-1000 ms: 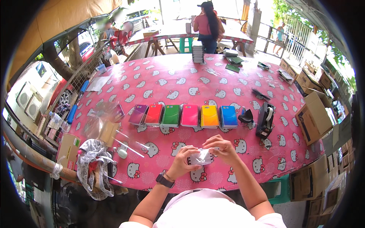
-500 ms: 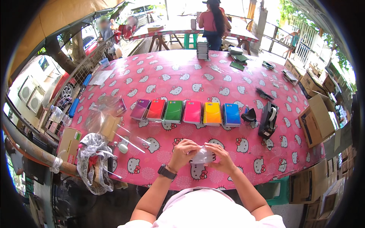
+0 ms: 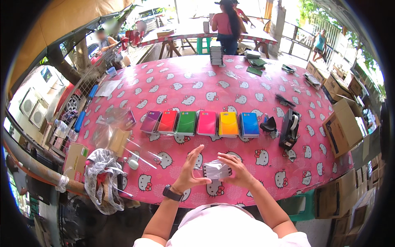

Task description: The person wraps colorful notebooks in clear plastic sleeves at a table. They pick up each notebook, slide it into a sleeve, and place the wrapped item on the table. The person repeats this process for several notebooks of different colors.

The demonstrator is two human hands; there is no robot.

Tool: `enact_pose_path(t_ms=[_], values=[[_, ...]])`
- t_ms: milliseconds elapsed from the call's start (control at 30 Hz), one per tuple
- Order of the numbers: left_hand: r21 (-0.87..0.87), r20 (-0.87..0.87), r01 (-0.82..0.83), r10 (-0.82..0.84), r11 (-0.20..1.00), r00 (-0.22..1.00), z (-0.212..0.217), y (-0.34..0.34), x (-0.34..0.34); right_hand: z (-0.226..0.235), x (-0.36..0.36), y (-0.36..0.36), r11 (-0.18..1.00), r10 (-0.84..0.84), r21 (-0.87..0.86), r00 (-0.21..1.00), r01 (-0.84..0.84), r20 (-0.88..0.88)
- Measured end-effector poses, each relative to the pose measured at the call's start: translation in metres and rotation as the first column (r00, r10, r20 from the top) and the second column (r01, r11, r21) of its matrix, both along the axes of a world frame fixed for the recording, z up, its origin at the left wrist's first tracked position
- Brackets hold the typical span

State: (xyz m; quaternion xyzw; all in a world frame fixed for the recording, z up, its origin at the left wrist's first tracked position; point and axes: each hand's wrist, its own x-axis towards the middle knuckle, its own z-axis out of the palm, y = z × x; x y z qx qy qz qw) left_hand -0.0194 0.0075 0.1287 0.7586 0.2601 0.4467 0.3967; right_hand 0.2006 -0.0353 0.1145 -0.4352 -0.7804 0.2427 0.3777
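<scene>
A small white spiral-bound notebook (image 3: 217,169), apparently in clear plastic, is in front of me near the table's close edge. My right hand (image 3: 239,172) grips its right side, fingers over the top and thumb below. My left hand (image 3: 187,173) stands open on its left, fingers stretched up and the thumb reaching close to the dark coil; whether the thumb touches cannot be made out. Beyond the hands runs a row of spiral notebooks: purple (image 3: 151,122), red (image 3: 168,122), green (image 3: 186,123), pink (image 3: 206,123), yellow (image 3: 228,124) and blue (image 3: 249,124).
Right of the row are a black tape dispenser (image 3: 289,129) and a black brush (image 3: 284,100). Clear plastic (image 3: 105,131), a lacy bag (image 3: 102,177) and thin white sticks (image 3: 142,153) lie left. Notebook stacks (image 3: 216,53) stand far back; cartons (image 3: 342,129) line the right edge.
My left hand has let go of the notebook's top and spread open to the left. The right hand stays on the notebook, whose white face now shows more.
</scene>
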Motion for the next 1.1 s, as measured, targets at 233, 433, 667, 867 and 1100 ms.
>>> enact_pose_path(t_ms=[233, 433, 667, 867, 1100], values=[[0.299, -0.188, -0.147, 0.210, 0.943, 0.960, -0.036, -0.023, 0.004, -0.024, -0.008, -0.013, 0.958, -0.105, 0.270, 0.994, 0.098, 0.011], [0.065, -0.120, -0.328, 0.334, 0.942, 0.935, -0.045, -0.027, 0.013, -0.019, -0.027, -0.014, 0.944, -0.279, 0.172, 0.959, 0.282, -0.041], [0.050, -0.144, -0.474, 0.476, 0.879, 0.868, -0.026, -0.026, 0.027, 0.001, -0.019, 0.024, 0.832, -0.324, -0.521, 0.929, 0.190, -0.178], [0.436, -0.325, -0.330, 0.488, 0.837, 0.810, -0.040, -0.076, 0.025, -0.009, -0.014, 0.041, 0.739, -0.283, -0.667, 0.942, 0.093, -0.182], [0.439, -0.575, -0.232, 0.470, 0.868, 0.669, -0.033, -0.079, 0.031, 0.012, 0.079, 0.028, 0.844, -0.525, -0.403, 0.697, 0.354, -0.488]])
